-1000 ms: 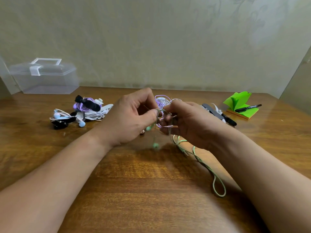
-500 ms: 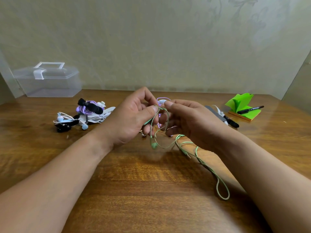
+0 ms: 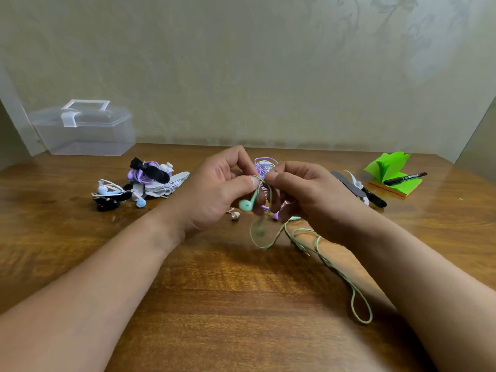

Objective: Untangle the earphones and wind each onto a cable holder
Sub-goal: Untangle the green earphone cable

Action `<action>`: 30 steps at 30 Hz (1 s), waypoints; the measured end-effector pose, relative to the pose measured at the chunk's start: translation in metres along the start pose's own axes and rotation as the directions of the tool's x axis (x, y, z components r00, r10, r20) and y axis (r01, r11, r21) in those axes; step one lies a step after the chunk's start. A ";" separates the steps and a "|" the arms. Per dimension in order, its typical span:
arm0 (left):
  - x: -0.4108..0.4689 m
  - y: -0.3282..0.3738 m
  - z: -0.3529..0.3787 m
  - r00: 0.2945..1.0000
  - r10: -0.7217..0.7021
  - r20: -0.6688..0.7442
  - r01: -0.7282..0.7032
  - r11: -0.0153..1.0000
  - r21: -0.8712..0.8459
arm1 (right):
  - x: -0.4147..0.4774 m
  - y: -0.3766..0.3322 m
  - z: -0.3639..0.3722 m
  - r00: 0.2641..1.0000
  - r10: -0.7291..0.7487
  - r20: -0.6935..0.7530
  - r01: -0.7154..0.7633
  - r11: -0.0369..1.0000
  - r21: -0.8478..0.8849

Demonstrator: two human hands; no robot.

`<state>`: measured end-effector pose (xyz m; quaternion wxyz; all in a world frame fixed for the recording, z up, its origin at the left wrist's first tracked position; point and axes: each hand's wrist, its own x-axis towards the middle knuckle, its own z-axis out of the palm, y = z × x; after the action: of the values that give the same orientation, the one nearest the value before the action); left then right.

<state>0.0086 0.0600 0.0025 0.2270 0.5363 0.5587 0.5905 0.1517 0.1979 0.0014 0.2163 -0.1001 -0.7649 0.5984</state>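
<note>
At frame centre I see the left grip (image 3: 214,194) pinching the green earphones (image 3: 245,205) between thumb and forefinger, just above a mint bud that hangs against its fingers. The right grip (image 3: 308,200) pinches the same cable right beside it, the two sets of fingertips nearly touching. From the pinch the green cable loops down and trails toward the lower right across the tabletop (image 3: 241,318), its plug lying near the right wrist. A purple tangle (image 3: 264,165) sits just behind both grips. At middle left lie wound bundles (image 3: 150,181), at upper left a clear box (image 3: 86,130), and at right spare holders (image 3: 349,186), green notes (image 3: 389,170) and a pen (image 3: 404,178)
</note>
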 end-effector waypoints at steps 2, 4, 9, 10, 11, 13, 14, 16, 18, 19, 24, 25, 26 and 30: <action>0.003 -0.002 0.000 1.000 -0.012 -0.029 0.010 0.997 -0.077 | 0.001 0.000 0.002 0.999 0.007 -0.036 -0.003 0.994 0.112; 0.004 -0.004 0.001 0.999 -0.033 -0.041 0.029 0.995 -0.101 | 0.002 -0.001 0.002 0.999 0.008 -0.054 0.002 0.981 0.194; 0.001 0.002 0.003 0.996 -0.092 -0.003 0.090 0.984 -0.151 | 0.003 0.000 0.006 1.000 -0.004 -0.027 0.011 0.971 0.237; 0.001 0.003 0.004 0.995 -0.100 0.001 0.099 0.983 -0.155 | 0.002 0.000 0.007 1.000 -0.002 -0.016 0.006 0.970 0.244; 0.001 0.004 0.004 0.994 -0.110 0.003 0.109 0.982 -0.157 | 0.002 0.000 0.008 1.000 0.007 0.000 -0.006 0.967 0.253; 0.001 0.004 0.004 0.993 -0.114 0.005 0.114 0.983 -0.142 | 0.000 -0.002 0.007 0.999 0.026 0.039 -0.036 0.964 0.262; 0.000 0.004 0.004 0.994 -0.112 0.006 0.112 0.985 -0.127 | 0.000 -0.002 0.006 0.998 0.030 0.059 -0.045 0.965 0.258; -0.001 0.005 0.004 0.994 -0.114 0.003 0.113 0.988 -0.107 | -0.001 -0.004 0.003 0.995 0.024 0.092 -0.046 0.970 0.240; -0.002 0.006 0.003 0.993 -0.119 -0.006 0.118 0.988 -0.103 | -0.001 -0.005 -0.001 0.994 0.011 0.106 -0.029 0.985 0.170; -0.002 0.007 0.003 0.993 -0.116 -0.008 0.115 0.988 -0.100 | -0.001 -0.005 -0.003 0.994 0.006 0.110 -0.019 0.993 0.119; -0.002 0.007 0.003 0.996 -0.093 0.006 0.093 0.996 -0.018 | -0.002 -0.009 -0.006 0.991 0.019 0.135 -0.022 0.999 0.023; -0.002 0.007 0.003 0.996 -0.086 0.013 0.086 0.996 -0.002 | -0.002 -0.008 -0.006 0.990 0.023 0.136 -0.026 0.999 0.023; -0.002 0.007 0.003 0.997 -0.080 0.019 0.080 0.997 0.009 | -0.003 -0.009 -0.006 0.990 0.026 0.139 -0.028 1.000 0.013; -0.001 0.004 0.004 0.996 -0.083 0.031 0.082 0.996 0.039 | -0.004 -0.008 -0.006 0.988 0.039 0.147 -0.029 0.997 -0.066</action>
<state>0.0139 0.0591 0.0052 0.2500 0.5266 0.5875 0.5612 0.1587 0.1995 0.0090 0.1454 -0.0753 -0.7959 0.5829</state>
